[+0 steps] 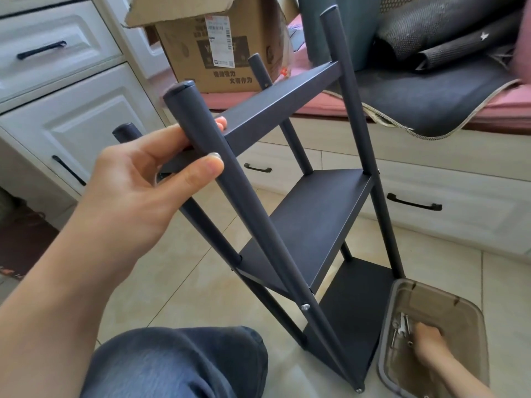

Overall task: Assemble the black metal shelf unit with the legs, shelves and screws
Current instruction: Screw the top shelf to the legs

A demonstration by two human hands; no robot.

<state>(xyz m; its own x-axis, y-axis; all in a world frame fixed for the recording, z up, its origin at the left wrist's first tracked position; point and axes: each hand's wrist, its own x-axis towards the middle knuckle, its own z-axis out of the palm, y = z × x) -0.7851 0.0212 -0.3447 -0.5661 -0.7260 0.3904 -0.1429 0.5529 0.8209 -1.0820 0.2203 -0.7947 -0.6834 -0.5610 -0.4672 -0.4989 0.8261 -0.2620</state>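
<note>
Fingers (211,165) of the left hand (138,179) curl round a leg (244,208) of the black shelf unit (316,219) standing tilted on the tiled floor (172,285), while the right hand (431,344) reaches into the translucent bin (474,320) among screws (400,328) (its grip unclear).

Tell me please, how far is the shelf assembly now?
Mostly built: the shelf unit stands with three shelves between four legs, and a screw sits in the near leg. In hand: the left hand grips that leg near its top, while the right hand reaches into the plastic tub among loose hardware. Left: probably more screws to fit; which joints lack them, I cannot tell.
</note>
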